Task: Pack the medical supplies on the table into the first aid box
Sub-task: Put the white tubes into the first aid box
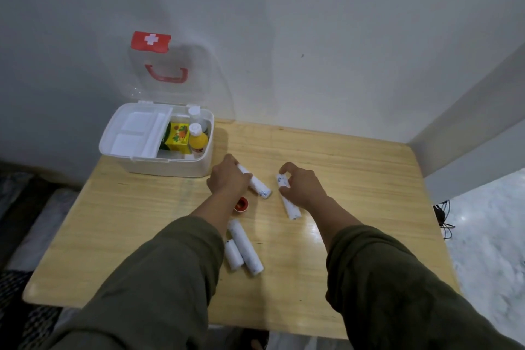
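Left hand [227, 179]: fingers closed on a bandage roll [257, 183], nearest the first aid box [170, 165].
Right hand [301, 187]: fingers pinched a second roll [288, 203], lying on the worktop [355, 179].

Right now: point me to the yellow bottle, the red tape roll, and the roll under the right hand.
yellow bottle [198, 141], head view, on its yellow body inside the box.
red tape roll [242, 204], head view, on its red rim beside the left forearm.
bandage roll [292, 209], head view, on its near exposed half.
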`<state>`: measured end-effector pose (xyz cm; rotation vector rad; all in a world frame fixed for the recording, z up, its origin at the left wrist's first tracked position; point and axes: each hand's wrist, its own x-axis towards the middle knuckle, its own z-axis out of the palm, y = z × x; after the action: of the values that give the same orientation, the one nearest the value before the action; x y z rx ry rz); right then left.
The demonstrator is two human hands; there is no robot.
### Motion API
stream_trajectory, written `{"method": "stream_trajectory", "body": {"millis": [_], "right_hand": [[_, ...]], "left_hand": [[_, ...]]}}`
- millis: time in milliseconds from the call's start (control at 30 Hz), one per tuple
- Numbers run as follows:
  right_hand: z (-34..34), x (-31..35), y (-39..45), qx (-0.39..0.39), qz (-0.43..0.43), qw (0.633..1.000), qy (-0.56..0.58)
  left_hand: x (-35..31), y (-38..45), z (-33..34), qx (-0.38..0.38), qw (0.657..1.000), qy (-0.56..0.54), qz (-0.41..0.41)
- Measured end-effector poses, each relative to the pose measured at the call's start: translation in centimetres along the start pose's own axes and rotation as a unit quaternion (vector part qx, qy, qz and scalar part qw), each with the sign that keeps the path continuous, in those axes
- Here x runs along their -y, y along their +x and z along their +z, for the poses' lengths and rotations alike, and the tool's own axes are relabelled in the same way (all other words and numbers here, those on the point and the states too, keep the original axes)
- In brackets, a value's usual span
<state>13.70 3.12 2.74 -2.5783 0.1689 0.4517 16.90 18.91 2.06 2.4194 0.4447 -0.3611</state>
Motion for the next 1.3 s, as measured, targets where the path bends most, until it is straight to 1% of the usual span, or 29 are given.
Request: {"method": "stream_trajectory", "body": {"millis": [133, 233, 367, 500, 633, 733, 833, 1067, 1200, 1300], "right_hand": [[-0.8, 0.1, -0.2, -0.019, 0.008, 1.0, 0.01], [-1.8, 0.6, -0.5, -0.034, 0.008, 0.999, 0.014], [-3.5, 2.2, -1.1, -0.07, -0.003, 0.997, 0.016], [-5.1, 4.8, -1.7, -0.121, -0.012, 0.992, 0.027], [-6.1, 8.5, -2.6, -0.173, -0.012, 0.983, 0.064], [-6.2, 11.2, -3.2, -0.204, -0.014, 0.975, 0.085], [-5.6, 14.0, -3.6, -0.237, -0.028, 0.965, 0.106], [-3.4, 19.4, -3.5, -0.274, -0.033, 0.946, 0.169], [-2.0, 21.7, -3.1, -0.285, -0.038, 0.936, 0.202], [-0.9, 22.5, -2.8, -0.277, -0.039, 0.94, 0.194]], "left_hand": [[-0.4, 0.0, -0.2, 0.034, 0.998, -0.052, 0.033], [-0.9, -0.2, -0.6, 0.057, 0.991, -0.093, 0.076], [-1.9, -0.5, -2.1, 0.041, 0.981, -0.133, 0.136], [-2.8, -0.8, -4.7, 0.041, 0.966, -0.158, 0.202], [-3.1, -1.1, -8.5, 0.044, 0.946, -0.162, 0.277], [-2.6, -1.0, -11.6, 0.036, 0.935, -0.172, 0.308], [-1.2, -0.5, -14.5, 0.014, 0.931, -0.167, 0.324], [3.3, 2.3, -20.0, -0.012, 0.937, -0.164, 0.309], [5.5, 3.4, -21.1, -0.017, 0.939, -0.141, 0.313], [6.5, 3.9, -21.0, 0.0, 0.94, -0.132, 0.315]]}}
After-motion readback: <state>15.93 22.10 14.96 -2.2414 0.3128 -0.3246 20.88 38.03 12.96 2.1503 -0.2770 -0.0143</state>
